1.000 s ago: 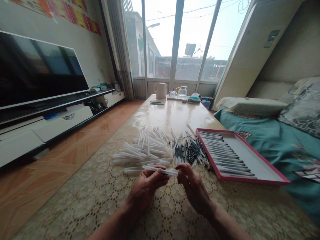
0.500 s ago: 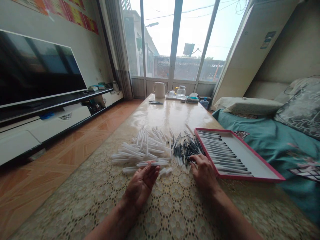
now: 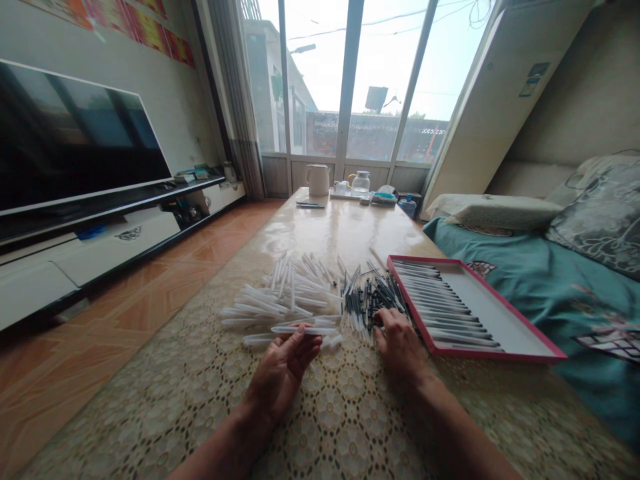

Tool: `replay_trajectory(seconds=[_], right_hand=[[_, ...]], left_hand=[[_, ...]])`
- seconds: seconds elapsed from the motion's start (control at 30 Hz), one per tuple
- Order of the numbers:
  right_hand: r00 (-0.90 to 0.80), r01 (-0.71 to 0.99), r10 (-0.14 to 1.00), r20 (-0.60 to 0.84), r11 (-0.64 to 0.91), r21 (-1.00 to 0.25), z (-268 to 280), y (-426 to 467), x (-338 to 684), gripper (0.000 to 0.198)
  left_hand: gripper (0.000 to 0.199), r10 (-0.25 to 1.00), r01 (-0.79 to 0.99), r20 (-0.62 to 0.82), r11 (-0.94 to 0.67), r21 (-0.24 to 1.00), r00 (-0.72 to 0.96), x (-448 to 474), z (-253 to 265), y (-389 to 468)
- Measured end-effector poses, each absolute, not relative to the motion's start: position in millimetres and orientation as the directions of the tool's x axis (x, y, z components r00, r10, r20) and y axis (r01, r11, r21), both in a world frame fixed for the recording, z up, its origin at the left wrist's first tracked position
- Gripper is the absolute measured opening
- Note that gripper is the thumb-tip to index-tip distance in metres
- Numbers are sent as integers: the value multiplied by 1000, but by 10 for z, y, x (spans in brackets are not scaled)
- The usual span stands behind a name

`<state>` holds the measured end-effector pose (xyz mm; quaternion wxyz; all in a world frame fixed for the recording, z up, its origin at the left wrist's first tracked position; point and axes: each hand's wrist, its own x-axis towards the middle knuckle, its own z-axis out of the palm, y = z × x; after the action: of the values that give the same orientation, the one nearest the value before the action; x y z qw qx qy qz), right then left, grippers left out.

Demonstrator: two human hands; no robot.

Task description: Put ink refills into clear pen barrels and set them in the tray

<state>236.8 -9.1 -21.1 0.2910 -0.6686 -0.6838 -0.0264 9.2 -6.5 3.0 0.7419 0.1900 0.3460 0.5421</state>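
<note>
Between the thumb and fingers of my left hand (image 3: 289, 357) lies a translucent white pen barrel (image 3: 305, 330), held nearly level. Behind it is a loose heap of similar pen barrels (image 3: 280, 297). My right hand (image 3: 397, 339) is at the near edge of a pile of black pen caps and refills (image 3: 369, 297). Its fingers are bent together, and what they pinch, if anything, is hidden. Right of that hand stands a shallow pink-rimmed box lid (image 3: 523, 317), with a row of assembled pens (image 3: 445, 303) along its left side.
The table has a patterned cover (image 3: 330, 407). At its far end stand a beige jug (image 3: 317, 180), a glass pot (image 3: 361, 181) and a tissue pack (image 3: 384, 195). A sofa with a green cover (image 3: 500, 260) borders the right; a television (image 3: 80, 140) is at left.
My right hand has shifted slightly left, its fingers drawn closer together at the black parts. My left hand keeps the pen barrel in nearly the same place.
</note>
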Motion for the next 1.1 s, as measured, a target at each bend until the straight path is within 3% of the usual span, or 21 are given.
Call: replay_trajectory(seconds=[0.2, 0.3, 0.4, 0.53, 0.87, 1.1], right_hand=[[91, 746, 868, 488, 265, -610, -56, -129, 2290, 19], [111, 500, 898, 426, 321, -805, 41, -207, 2150, 16], [68, 251, 945, 321, 296, -922, 76, -287, 1992, 15], [5, 138, 959, 282, 278, -951, 52, -338, 1863, 12], [-22, 228, 956, 293, 290, -929, 21, -341, 1853, 8], [-6, 132, 966, 260, 258, -957, -1, -320, 1834, 12]], left_hand=[[10, 940, -656, -297, 331, 678, 168, 90, 26, -72], [11, 939, -643, -292, 336, 688, 179, 92, 24, -73], [12, 940, -634, -295, 334, 697, 171, 98, 25, -76], [13, 946, -635, -270, 322, 702, 181, 104, 20, -85], [12, 941, -591, -251, 337, 733, 226, 114, 27, -107], [14, 942, -591, -237, 335, 734, 239, 123, 31, -104]])
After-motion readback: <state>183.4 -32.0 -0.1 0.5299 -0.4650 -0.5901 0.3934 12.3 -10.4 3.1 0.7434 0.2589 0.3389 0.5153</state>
